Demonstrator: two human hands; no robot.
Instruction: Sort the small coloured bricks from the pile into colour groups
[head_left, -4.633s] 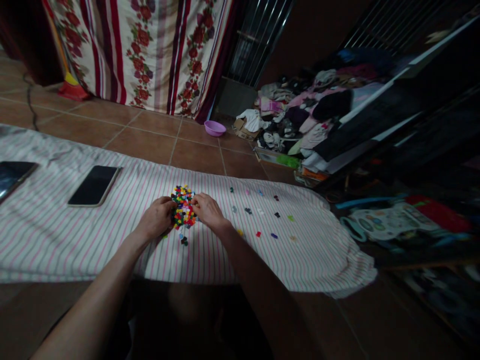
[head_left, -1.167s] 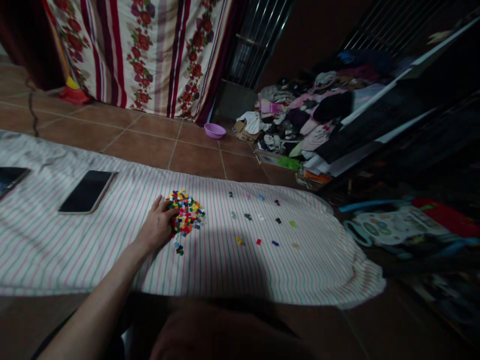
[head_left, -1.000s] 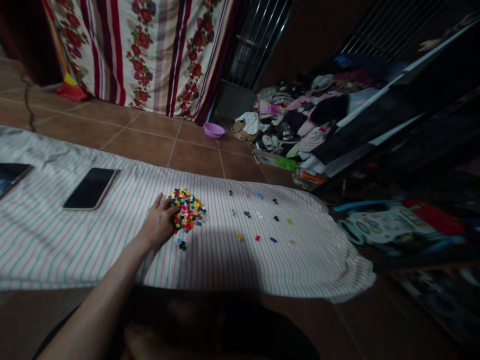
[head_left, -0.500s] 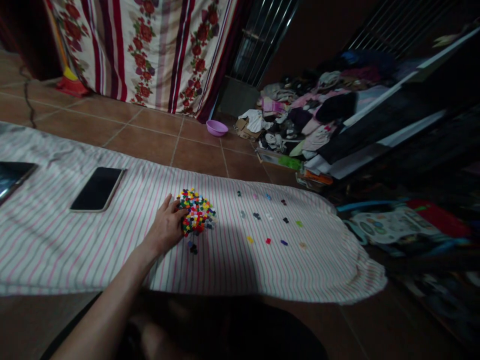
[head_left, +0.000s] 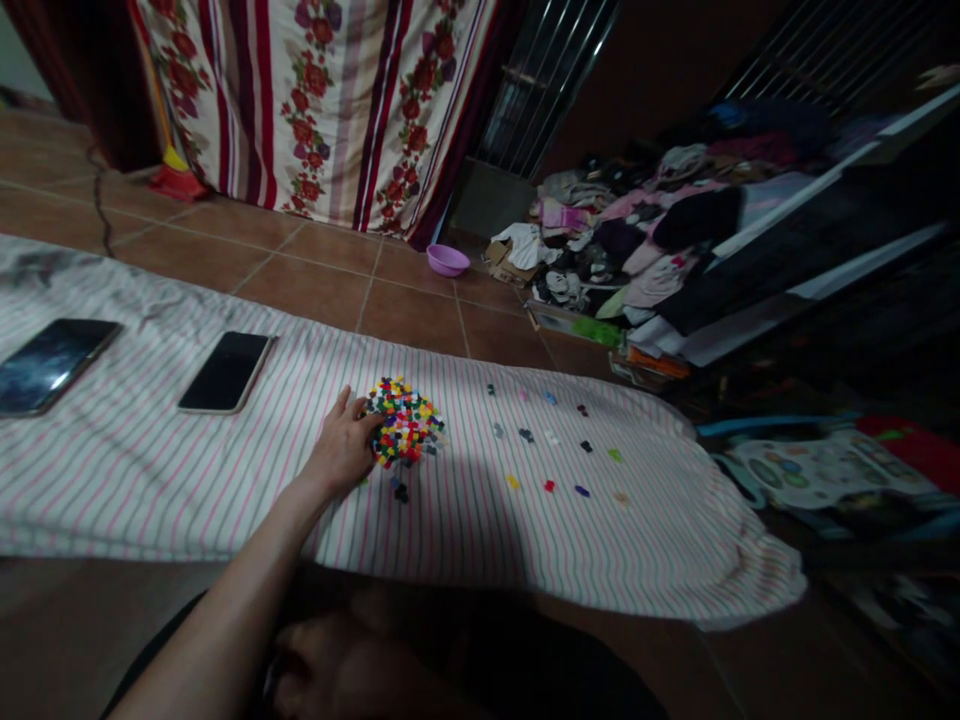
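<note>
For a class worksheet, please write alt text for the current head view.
A person's left hand rests against a heap of tiny multicoloured pieces on striped cloth. Right of the heap, small clusters lie in three loose rows; to its left are two dark-screened devices.

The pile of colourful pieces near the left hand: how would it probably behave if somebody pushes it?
The pile of colourful pieces would probably spread, not slide as one, since the pieces look loose. Each is likely light, being so small. Rolling seems unlikely; they look blocky.
</note>
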